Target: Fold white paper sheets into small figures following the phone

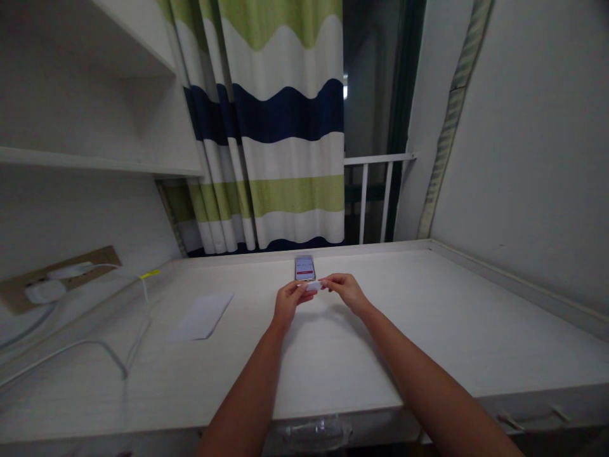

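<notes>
A small white oblong object [314, 286] is held between my two hands above the desk; its kind is too small to make out. My left hand [288, 302] grips its left end, thumb on the near side. At its right end, my right hand [346, 290] pinches with thumb and fingertips. Just behind the hands a phone [304, 267] leans near the back edge of the desk, its screen lit with a red bar low on it.
White paper [202, 317] lies on the white desk [342, 374] to the left. A white cable [104, 344] runs from plugs [46, 292] on the left wall. A striped curtain [290, 114] hangs behind. Shelves [95, 162] overhang the left side; a wall [528, 165] bounds the right.
</notes>
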`<state>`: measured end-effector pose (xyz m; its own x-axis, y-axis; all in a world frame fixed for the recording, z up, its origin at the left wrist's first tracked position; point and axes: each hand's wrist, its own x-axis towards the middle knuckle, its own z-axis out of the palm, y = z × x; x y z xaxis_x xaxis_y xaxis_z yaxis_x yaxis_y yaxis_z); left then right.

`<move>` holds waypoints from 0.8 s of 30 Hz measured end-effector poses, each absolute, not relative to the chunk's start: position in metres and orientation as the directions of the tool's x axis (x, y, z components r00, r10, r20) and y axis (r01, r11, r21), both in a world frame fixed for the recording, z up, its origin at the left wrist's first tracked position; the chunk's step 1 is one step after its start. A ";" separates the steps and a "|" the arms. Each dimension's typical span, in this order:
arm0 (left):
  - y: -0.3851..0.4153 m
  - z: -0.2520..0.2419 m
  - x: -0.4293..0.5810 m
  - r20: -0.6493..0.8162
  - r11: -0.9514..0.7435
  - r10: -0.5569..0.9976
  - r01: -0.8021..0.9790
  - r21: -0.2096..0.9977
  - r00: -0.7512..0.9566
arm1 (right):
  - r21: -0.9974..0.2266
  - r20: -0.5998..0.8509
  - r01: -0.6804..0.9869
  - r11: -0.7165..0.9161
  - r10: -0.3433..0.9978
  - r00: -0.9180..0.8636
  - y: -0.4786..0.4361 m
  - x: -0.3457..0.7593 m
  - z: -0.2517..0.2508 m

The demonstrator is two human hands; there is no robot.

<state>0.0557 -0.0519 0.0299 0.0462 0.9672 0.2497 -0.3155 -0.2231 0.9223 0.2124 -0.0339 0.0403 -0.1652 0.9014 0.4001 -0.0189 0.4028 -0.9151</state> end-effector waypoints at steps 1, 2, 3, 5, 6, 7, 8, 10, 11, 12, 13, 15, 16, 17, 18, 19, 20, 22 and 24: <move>-0.052 0.030 0.056 0.249 -0.222 0.967 -0.317 0.922 0.046 | -0.913 0.406 -0.021 0.408 0.898 -0.172 -0.033 0.213 0.040; -0.052 0.029 0.056 0.249 -0.222 0.967 -0.319 0.921 0.048 | -0.910 0.411 -0.024 0.413 0.894 -0.178 -0.033 0.213 0.040; -0.052 0.029 0.056 0.250 -0.221 0.967 -0.324 0.920 0.050 | -0.908 0.415 -0.028 0.417 0.891 -0.182 -0.034 0.213 0.040; -0.052 0.029 0.056 0.253 -0.218 0.966 -0.339 0.915 0.061 | -0.908 0.418 -0.039 0.418 0.891 -0.178 -0.035 0.213 0.041; -0.052 0.029 0.056 0.253 -0.215 0.965 -0.346 0.913 0.067 | -0.910 0.413 -0.046 0.412 0.894 -0.173 -0.035 0.213 0.041; -0.052 0.028 0.056 0.252 -0.212 0.965 -0.351 0.912 0.070 | -0.914 0.405 -0.052 0.402 0.899 -0.167 -0.036 0.213 0.041; -0.051 0.028 0.056 0.250 -0.211 0.966 -0.352 0.912 0.069 | -0.919 0.394 -0.059 0.390 0.904 -0.164 -0.037 0.212 0.042; -0.050 0.027 0.056 0.244 -0.208 0.968 -0.349 0.914 0.062 | -0.930 0.368 -0.078 0.360 0.915 -0.166 -0.037 0.212 0.042; -0.050 0.027 0.056 0.241 -0.207 0.969 -0.348 0.914 0.057 | -0.933 0.358 -0.089 0.348 0.918 -0.169 -0.037 0.211 0.042; -0.049 0.026 0.056 0.238 -0.206 0.970 -0.347 0.915 0.052 | -0.935 0.354 -0.099 0.341 0.919 -0.173 -0.037 0.211 0.042; -0.048 0.026 0.056 0.236 -0.206 0.971 -0.346 0.915 0.047 | -0.934 0.355 -0.107 0.341 0.918 -0.177 -0.037 0.211 0.042; -0.048 0.026 0.056 0.234 -0.205 0.971 -0.343 0.917 0.045 | -0.928 0.372 -0.109 0.357 0.910 -0.184 -0.036 0.211 0.041; -0.048 0.026 0.056 0.233 -0.203 0.971 -0.343 0.917 0.047 | -0.924 0.381 -0.104 0.368 0.906 -0.185 -0.036 0.211 0.041; -0.049 0.026 0.056 0.233 -0.202 0.971 -0.344 0.917 0.053 | -0.921 0.388 -0.099 0.376 0.903 -0.184 -0.036 0.211 0.041; -0.049 0.027 0.056 0.233 -0.197 0.970 -0.347 0.917 0.065 | -0.921 0.389 -0.097 0.378 0.903 -0.180 -0.035 0.211 0.040; -0.050 0.028 0.056 0.231 -0.189 0.970 -0.349 0.918 0.082 | -0.923 0.385 -0.099 0.373 0.906 -0.177 -0.035 0.211 0.040; -0.051 0.029 0.056 0.225 -0.177 0.969 -0.350 0.920 0.101 | -0.926 0.377 -0.107 0.363 0.909 -0.175 -0.035 0.211 0.039; -0.054 0.030 0.057 0.202 -0.146 0.969 -0.332 0.932 0.140 | -0.931 0.359 -0.132 0.340 0.916 -0.178 -0.035 0.210 0.038; -0.055 0.031 0.058 0.183 -0.130 0.968 -0.282 0.951 0.173 | -0.933 0.353 -0.149 0.329 0.918 -0.181 -0.036 0.209 0.038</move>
